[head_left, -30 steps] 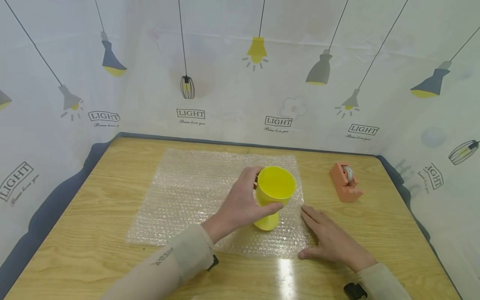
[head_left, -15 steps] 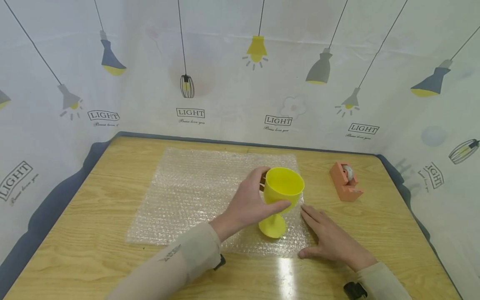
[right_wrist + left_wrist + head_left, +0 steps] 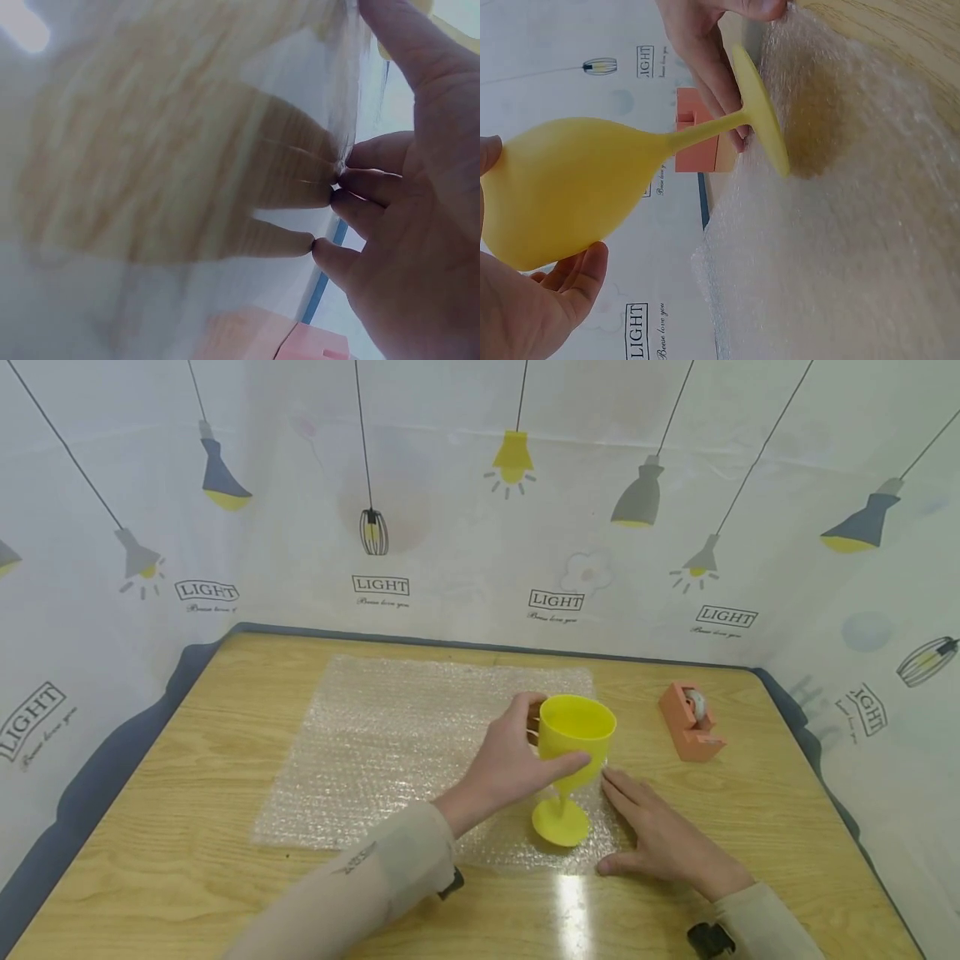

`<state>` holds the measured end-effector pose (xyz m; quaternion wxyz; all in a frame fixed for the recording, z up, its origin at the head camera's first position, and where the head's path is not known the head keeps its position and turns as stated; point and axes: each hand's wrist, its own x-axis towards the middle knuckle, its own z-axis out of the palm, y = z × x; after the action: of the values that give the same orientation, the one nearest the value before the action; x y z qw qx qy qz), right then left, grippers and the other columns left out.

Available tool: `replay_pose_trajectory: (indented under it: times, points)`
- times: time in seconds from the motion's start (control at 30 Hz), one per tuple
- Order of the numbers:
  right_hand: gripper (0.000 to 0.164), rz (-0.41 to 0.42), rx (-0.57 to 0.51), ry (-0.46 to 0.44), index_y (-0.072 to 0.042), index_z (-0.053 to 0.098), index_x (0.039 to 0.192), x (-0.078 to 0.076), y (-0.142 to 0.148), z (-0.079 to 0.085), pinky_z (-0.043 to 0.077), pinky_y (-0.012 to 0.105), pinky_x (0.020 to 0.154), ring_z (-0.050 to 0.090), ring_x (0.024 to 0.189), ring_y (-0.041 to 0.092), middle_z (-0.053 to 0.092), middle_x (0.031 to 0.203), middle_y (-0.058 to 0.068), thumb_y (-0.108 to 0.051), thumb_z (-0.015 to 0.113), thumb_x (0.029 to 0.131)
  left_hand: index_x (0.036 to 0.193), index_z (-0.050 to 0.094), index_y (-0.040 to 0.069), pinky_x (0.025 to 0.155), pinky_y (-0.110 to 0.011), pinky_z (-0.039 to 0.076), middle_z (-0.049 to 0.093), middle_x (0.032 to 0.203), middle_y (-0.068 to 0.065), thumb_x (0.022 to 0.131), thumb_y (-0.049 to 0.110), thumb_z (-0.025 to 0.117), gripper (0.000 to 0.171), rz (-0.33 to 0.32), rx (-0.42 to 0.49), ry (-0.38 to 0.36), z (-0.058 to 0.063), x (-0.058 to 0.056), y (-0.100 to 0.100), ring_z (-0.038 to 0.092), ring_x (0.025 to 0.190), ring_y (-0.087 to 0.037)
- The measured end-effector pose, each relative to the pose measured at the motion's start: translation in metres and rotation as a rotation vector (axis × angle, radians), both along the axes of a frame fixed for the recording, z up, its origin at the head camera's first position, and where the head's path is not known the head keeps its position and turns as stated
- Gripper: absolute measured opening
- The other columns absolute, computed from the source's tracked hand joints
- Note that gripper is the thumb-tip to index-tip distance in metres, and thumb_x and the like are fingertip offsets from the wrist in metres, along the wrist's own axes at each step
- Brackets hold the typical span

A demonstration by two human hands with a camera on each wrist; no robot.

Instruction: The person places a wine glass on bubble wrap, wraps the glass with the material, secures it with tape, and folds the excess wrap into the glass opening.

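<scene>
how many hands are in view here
2. The left hand holds the yellow goblet by its bowl, above the bubble wrap; the right hand is at the wrap's right edge. No others show.

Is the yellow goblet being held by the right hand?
No, the left hand grips the yellow goblet by its bowl, while the right hand rests at the edge of the bubble wrap.
</scene>
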<state>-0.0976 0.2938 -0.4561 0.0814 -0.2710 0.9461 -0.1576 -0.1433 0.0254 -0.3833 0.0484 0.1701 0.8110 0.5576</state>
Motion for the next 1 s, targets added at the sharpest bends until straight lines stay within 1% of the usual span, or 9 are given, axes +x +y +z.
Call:
replay_pose_trajectory:
  times: [0.2, 0.37, 0.57, 0.77, 0.87, 1.0]
  points:
    - [0.119, 0.004, -0.01, -0.052, 0.005, 0.032, 0.158, -0.001, 0.002, 0.001, 0.033, 0.063, 0.117, 0.029, 0.15, 0.047, 0.021, 0.168, 0.023, -0.076, 0.07, 0.079, 0.144, 0.045, 0.011, 0.085, -0.032, 0.056, 0.063, 0.123, 0.002, 0.083, 0.048, 0.085, 0.082, 0.006, 0.035, -0.053, -0.002, -0.003, 0.005, 0.06, 0.104, -0.015]
    - [0.122, 0.0, -0.032, -0.092, 0.006, 0.03, 0.158, -0.002, 0.003, 0.002, 0.031, 0.065, 0.118, 0.025, 0.151, 0.049, 0.019, 0.169, 0.024, -0.074, 0.074, 0.078, 0.143, 0.046, 0.012, 0.084, -0.032, 0.057, 0.064, 0.12, 0.003, 0.083, 0.049, 0.084, 0.08, 0.018, 0.041, -0.096, -0.003, -0.005, 0.008, 0.061, 0.103, -0.014]
    - [0.122, -0.002, -0.034, -0.09, 0.007, 0.029, 0.158, -0.003, 0.003, 0.002, 0.03, 0.065, 0.118, 0.025, 0.151, 0.049, 0.019, 0.169, 0.024, -0.072, 0.075, 0.077, 0.141, 0.047, 0.01, 0.082, -0.033, 0.058, 0.064, 0.117, 0.0, 0.084, 0.051, 0.083, 0.079, 0.042, 0.056, -0.129, -0.004, -0.009, 0.011, 0.062, 0.102, -0.016]
    - [0.122, 0.002, -0.029, -0.087, 0.008, 0.03, 0.158, -0.003, 0.003, 0.002, 0.031, 0.064, 0.118, 0.025, 0.151, 0.049, 0.02, 0.168, 0.024, -0.073, 0.075, 0.077, 0.141, 0.048, 0.008, 0.079, -0.033, 0.059, 0.065, 0.116, -0.002, 0.083, 0.053, 0.082, 0.08, 0.067, 0.087, -0.196, -0.007, -0.013, 0.015, 0.063, 0.102, -0.017]
    - [0.122, 0.005, -0.034, -0.085, 0.008, 0.03, 0.157, -0.003, 0.003, 0.002, 0.031, 0.065, 0.118, 0.025, 0.151, 0.049, 0.02, 0.168, 0.025, -0.072, 0.075, 0.077, 0.137, 0.05, 0.008, 0.077, -0.033, 0.06, 0.065, 0.112, -0.003, 0.083, 0.054, 0.082, 0.077, 0.076, 0.096, -0.217, -0.008, -0.015, 0.017, 0.064, 0.1, -0.018]
    - [0.123, 0.009, -0.044, -0.079, 0.009, 0.03, 0.157, -0.003, 0.003, 0.002, 0.032, 0.066, 0.117, 0.026, 0.15, 0.05, 0.02, 0.167, 0.027, -0.071, 0.076, 0.077, 0.132, 0.053, 0.009, 0.076, -0.033, 0.059, 0.065, 0.11, -0.004, 0.083, 0.056, 0.081, 0.073, 0.086, 0.08, -0.225, -0.011, -0.018, 0.019, 0.063, 0.099, -0.019]
